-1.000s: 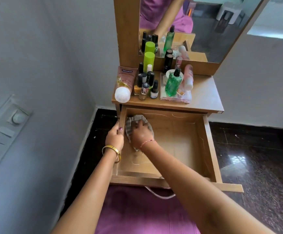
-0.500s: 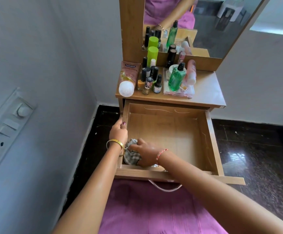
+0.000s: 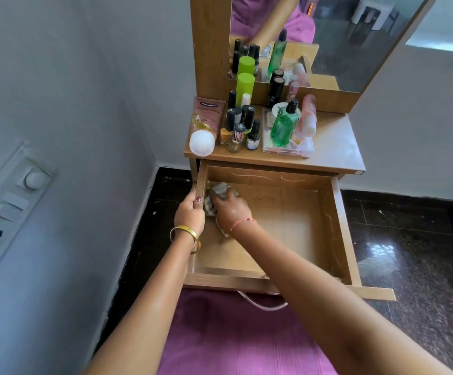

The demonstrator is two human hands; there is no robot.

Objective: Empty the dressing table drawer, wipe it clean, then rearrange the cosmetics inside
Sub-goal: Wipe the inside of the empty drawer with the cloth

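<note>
Open drawer (image 3: pixel 339 228) pulled out of the dressing bench (image 3: pixel 336 155), bare wooden floor inside. Left hand (image 3: pixel 190 215) on the drawer's left wall, thumb over the top edge, fingers curled around the outside of that wall. Right hand (image 3: pixel 230 207) inside the drawer at its far-left corner, pressing a checked cloth (image 3: pixel 220 189) against the floor; fingers bent over the cloth, clamped on it, cloth bunched out beyond the fingertips and below the wrist. Gold bangle (image 3: pixel 186 232) on the left wrist, thin red thread (image 3: pixel 243 221) on the right. Cosmetics standing up on the bench top, out of the drawer: pink tube (image 3: pixel 206 123) lying at the left edge, cluster of small nail polish bottles (image 3: pixel 240 128) just beside it, tall lime-green can (image 3: pixel 245 86) behind them, green glass bottle (image 3: pixel 285 125) on a clear tray (image 3: pixel 282 151) with a pale pink bottle (image 3: pixel 308 115) next to it. Mirror (image 3: pixel 355 39) behind, repeating the bottles. Switchboard (image 3: pixel 6 209) on the left wall.
</note>
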